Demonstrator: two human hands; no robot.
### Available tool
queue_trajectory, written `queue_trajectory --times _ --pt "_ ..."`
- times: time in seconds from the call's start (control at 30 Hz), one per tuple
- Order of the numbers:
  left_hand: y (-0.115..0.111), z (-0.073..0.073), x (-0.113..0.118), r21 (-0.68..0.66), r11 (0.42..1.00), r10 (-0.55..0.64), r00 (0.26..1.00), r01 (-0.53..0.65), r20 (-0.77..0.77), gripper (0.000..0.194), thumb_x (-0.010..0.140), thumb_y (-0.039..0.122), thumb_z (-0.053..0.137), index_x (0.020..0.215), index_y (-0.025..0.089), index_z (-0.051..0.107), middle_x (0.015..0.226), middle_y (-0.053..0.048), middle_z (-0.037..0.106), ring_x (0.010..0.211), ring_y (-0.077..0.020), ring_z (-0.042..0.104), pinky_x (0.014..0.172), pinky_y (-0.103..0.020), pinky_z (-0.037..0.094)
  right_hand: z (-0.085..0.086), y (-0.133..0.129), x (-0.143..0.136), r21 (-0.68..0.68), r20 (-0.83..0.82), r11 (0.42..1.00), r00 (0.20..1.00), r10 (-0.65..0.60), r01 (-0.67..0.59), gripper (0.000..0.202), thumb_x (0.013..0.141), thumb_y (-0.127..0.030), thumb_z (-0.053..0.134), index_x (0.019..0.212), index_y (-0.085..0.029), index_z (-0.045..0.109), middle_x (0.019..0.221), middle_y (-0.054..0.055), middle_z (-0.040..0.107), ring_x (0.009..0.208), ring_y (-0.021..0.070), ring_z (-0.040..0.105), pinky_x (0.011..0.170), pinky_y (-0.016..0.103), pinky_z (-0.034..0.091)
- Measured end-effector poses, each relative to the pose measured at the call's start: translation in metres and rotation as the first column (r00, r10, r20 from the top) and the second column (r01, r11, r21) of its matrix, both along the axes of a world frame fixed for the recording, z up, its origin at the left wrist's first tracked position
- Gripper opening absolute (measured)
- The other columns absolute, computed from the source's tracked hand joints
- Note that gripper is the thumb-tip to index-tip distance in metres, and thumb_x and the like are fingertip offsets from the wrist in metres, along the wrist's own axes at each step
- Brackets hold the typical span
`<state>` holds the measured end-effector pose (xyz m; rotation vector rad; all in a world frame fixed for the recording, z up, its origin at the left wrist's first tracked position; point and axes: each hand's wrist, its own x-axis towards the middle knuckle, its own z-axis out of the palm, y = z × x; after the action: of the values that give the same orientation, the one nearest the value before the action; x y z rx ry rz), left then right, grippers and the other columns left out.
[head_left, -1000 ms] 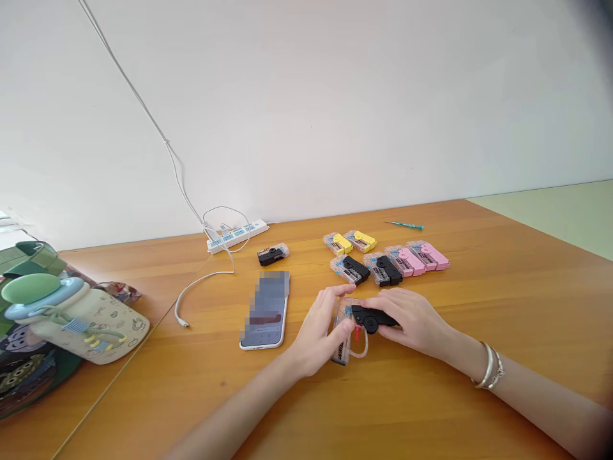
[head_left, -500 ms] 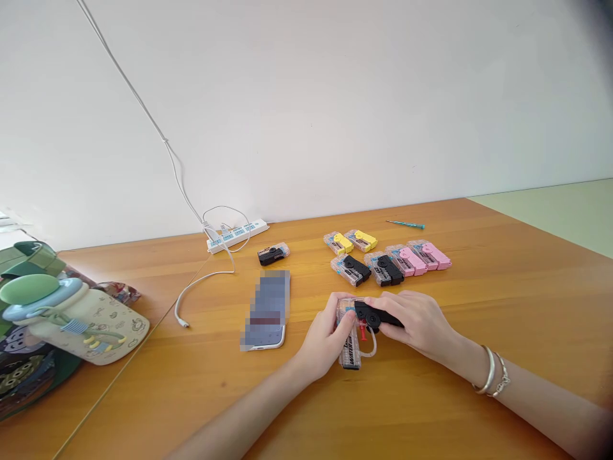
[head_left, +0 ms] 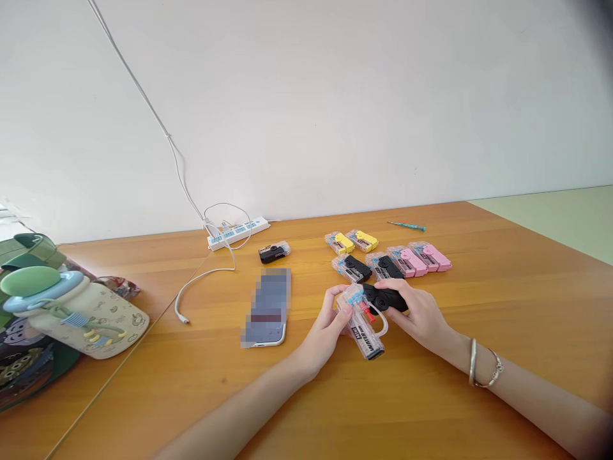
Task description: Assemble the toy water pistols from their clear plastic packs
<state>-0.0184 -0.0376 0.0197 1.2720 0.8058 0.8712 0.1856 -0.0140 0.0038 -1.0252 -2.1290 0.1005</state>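
Observation:
Between both hands is a small clear water gun (head_left: 364, 332) with a black part, a red trigger and a looped clear guard. My left hand (head_left: 325, 335) is closed round its clear body, the thumb lying on the near side. On the black part, my right hand (head_left: 421, 314) has its fingers and thumb closed. The words on the clear body face up. Just beyond the hands lie two folded black-and-clear water guns (head_left: 353, 268), one partly covered by my right hand. Beside them are two pink ones (head_left: 412, 262), with two yellow ones (head_left: 342, 243) behind.
A phone (head_left: 268, 306) lies left of my hands, with another black water gun (head_left: 274, 253) beyond it. A white power strip (head_left: 239, 234) and cable (head_left: 201, 278) lie near the wall. At far left is a bottle (head_left: 90, 316); a teal screwdriver (head_left: 407, 225) lies at the back right.
The held water gun has turned, so the lower end of its clear body now points down and to the right. My right hand has tilted with the black part and risen slightly.

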Motion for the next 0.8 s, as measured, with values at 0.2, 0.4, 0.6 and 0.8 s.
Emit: queue_trajectory --times 0.2,0.4,0.6,0.8 --pt "0.006 0.003 -0.005 0.075 0.988 -0.138 0.990 0.134 0.037 0.041 0.085 0.045 0.049 0.115 0.025 0.028 0.105 -0.004 0.059 0.096 -0.0172 0.058 0.091 -0.036 0.042 0.008 0.008 0.002 -0.125 -0.126 0.983 0.985 0.120 -0.136 0.029 0.083 -0.018 0.046 0.111 -0.024 0.048 0.109 0.007 0.062 0.100 0.0211 0.061 0.081 0.033 0.051" --pt "0.011 -0.001 -0.009 0.159 0.970 -0.192 0.981 0.185 0.028 0.044 0.085 0.043 0.051 0.116 0.025 0.027 0.102 -0.005 0.059 0.094 -0.0184 0.058 0.090 -0.038 0.043 0.009 0.010 0.001 -0.131 -0.156 0.970 0.971 0.184 -0.205 0.025 0.082 -0.015 0.047 0.105 -0.023 0.051 0.101 0.006 0.062 0.093 0.0190 0.060 0.079 0.032 0.050" --pt "0.009 -0.003 -0.012 0.220 0.957 -0.191 0.981 0.191 -0.019 0.035 0.089 0.036 0.048 0.116 0.026 0.027 0.102 -0.004 0.057 0.093 -0.0159 0.056 0.087 -0.035 0.044 0.010 0.009 -0.001 0.003 -0.197 0.990 0.970 0.140 -0.142 0.024 0.077 -0.008 0.045 0.096 -0.022 0.050 0.090 0.004 0.060 0.083 0.0176 0.058 0.072 0.031 0.049" --pt "0.001 0.003 -0.012 0.283 0.927 -0.153 0.937 0.247 -0.314 0.036 0.086 0.034 0.051 0.117 0.025 0.036 0.108 -0.005 0.059 0.098 -0.0184 0.054 0.088 -0.034 0.040 0.008 0.020 0.008 -0.013 -0.181 1.000 0.983 -0.024 0.022 0.021 0.074 -0.009 0.047 0.091 -0.021 0.050 0.084 0.003 0.057 0.070 0.0156 0.055 0.058 0.026 0.045"
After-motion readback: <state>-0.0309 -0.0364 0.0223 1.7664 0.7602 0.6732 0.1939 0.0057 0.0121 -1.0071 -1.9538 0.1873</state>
